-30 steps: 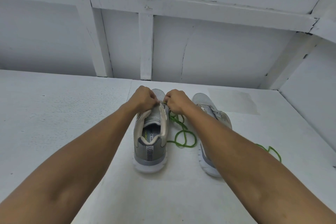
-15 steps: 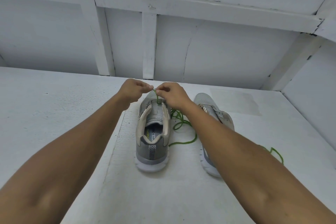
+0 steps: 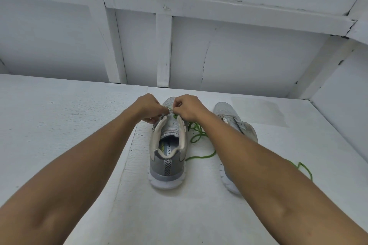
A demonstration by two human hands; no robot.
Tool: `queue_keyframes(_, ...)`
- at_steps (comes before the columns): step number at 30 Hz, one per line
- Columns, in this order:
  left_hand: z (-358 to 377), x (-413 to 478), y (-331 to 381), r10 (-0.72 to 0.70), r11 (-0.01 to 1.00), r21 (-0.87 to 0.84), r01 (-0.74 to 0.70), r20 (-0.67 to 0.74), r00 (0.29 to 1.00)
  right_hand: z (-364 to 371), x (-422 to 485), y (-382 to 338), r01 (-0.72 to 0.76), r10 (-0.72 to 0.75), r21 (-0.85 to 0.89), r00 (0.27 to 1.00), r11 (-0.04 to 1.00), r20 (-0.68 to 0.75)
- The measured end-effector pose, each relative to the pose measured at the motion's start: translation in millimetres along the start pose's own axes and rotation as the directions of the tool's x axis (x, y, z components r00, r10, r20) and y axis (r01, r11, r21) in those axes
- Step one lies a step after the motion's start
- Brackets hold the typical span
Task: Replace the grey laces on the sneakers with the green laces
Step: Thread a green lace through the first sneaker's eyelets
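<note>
left hand [image 3: 148, 106] and right hand [image 3: 189, 108] have sunk back onto the sneaker [image 3: 169, 157], green lace [image 3: 200, 157] pinched shorter between them.

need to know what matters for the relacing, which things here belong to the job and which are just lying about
Job:
left hand and right hand, both pinching the green lace
left sneaker
right sneaker
green loop beyond the right arm

Just there:
wall beams
pale patch

The right forearm [image 3: 258, 157] is covering most of the right sneaker [image 3: 225, 113], and the green lace [image 3: 199, 137] is vanishing beneath it. The left hand [image 3: 148, 106] and right hand [image 3: 189, 107] are hiding the left sneaker's [image 3: 167, 165] eyelets. The bottom edge is cutting off both arms.
</note>
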State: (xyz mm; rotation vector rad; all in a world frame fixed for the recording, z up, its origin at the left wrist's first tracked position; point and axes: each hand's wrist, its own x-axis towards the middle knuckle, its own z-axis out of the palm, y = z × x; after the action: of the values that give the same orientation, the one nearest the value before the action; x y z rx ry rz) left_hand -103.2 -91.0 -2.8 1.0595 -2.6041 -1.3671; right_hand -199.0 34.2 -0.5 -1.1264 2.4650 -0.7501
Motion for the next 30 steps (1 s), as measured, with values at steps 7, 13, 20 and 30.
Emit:
queue_keyframes(7, -2, 7, -4, -0.021, 0.999, -0.04, 0.021, 0.008, 1.0, -5, 1, -7, 0.029, -0.015, -0.152, 0.996, 0.988, 0.093)
queue_keyframes(13, -5, 8, -6, -0.016, 0.996, -0.088, 0.021, 0.058, 0.998, -1, 6, -16, 0.082, -0.037, -0.333, 0.99, 0.939, 0.139)
queue_keyframes(20, -4, 9, -8, -0.017, 0.995, -0.099, 0.022, 0.051, 0.999, 3, 7, -19, 0.065, -0.027, -0.366, 0.994, 0.928, 0.108)
queue_keyframes(30, -3, 5, -7, -0.024, 0.995, -0.1, 0.026, 0.021, 1.0, 4, 7, -30, 0.17, -0.126, -0.544, 0.985, 0.821, 0.117)
